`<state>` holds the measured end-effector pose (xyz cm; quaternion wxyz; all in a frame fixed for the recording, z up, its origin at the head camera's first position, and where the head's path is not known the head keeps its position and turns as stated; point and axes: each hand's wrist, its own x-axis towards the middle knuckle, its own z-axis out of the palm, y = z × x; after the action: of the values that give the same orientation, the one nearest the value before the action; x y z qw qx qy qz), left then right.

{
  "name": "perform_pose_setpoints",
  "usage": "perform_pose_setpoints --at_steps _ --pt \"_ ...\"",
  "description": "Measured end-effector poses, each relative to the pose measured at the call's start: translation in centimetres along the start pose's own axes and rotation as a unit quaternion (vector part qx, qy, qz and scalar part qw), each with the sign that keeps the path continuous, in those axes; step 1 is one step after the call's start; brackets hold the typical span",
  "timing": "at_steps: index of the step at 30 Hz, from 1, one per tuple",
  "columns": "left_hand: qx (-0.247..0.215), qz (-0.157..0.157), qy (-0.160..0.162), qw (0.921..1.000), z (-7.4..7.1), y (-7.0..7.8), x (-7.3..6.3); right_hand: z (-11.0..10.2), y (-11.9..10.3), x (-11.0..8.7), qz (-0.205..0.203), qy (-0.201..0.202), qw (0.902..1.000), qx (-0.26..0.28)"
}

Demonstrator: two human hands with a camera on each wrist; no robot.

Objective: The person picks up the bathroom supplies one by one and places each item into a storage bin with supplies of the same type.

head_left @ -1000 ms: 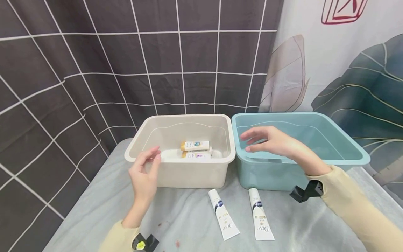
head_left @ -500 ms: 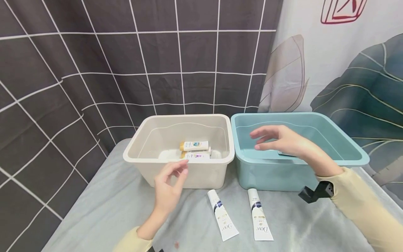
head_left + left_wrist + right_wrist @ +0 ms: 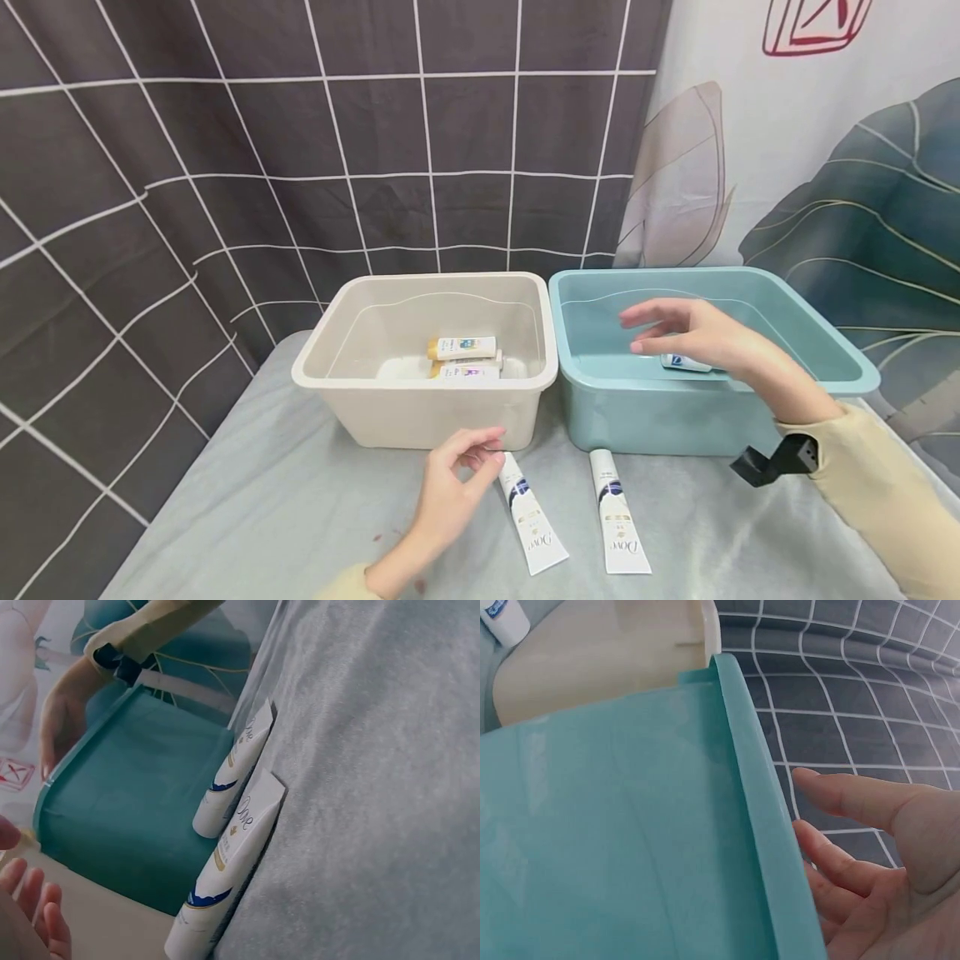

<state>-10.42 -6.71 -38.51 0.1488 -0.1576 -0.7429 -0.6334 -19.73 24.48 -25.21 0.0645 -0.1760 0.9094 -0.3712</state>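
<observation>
My left hand [image 3: 453,483] hovers by the cap end of a white Dove tube [image 3: 536,527], fingers loosely bent and holding nothing. In the left wrist view its fingers [image 3: 52,926] are apart from that tube. A second Dove tube [image 3: 621,525] lies to the right on the cloth. My right hand [image 3: 697,333] hangs over the teal bin [image 3: 652,421], thumb and fingers spread with nothing between them. Below it, inside that bin, lies a white tube with a blue mark [image 3: 686,363], partly hidden by the hand and the rim.
A cream bin [image 3: 442,412] stands left of the teal one, their rims touching. Inside it lie yellow-capped tubes [image 3: 468,347], stacked close together. Both bins rest on a grey cloth [image 3: 262,500]. A dark checked curtain [image 3: 375,125] hangs behind.
My left hand has moved from the cream bin's front rim down and right to the left Dove tube. My right hand has shifted right over the teal bin, uncovering the tube inside.
</observation>
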Motion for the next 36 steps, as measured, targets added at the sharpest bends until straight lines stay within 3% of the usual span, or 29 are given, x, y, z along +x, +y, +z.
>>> perform_pose_setpoints --at_steps 6,10,20,30,36 --pt "0.005 -0.088 -0.012 0.996 0.3 -0.4 -0.2 -0.5 0.9 -0.4 0.014 0.002 0.9998 0.01" --pt "0.016 -0.121 -0.023 0.9922 0.4 -0.9 -0.3 -0.7 1.4 -0.6 0.013 0.005 0.9999 0.009" --pt "0.037 -0.162 -0.075 0.9833 0.3 -1.7 -0.7 -1.5 2.6 -1.1 0.034 0.021 0.9991 -0.014" --pt "0.045 -0.19 -0.101 0.9756 0.5 -2.2 -1.4 -2.2 4.1 -1.7 0.041 0.024 0.9989 0.003" --pt "0.048 -0.202 -0.121 0.9707 0.4 -2.2 -1.7 -2.7 4.9 -2.0 0.053 0.03 0.998 -0.02"
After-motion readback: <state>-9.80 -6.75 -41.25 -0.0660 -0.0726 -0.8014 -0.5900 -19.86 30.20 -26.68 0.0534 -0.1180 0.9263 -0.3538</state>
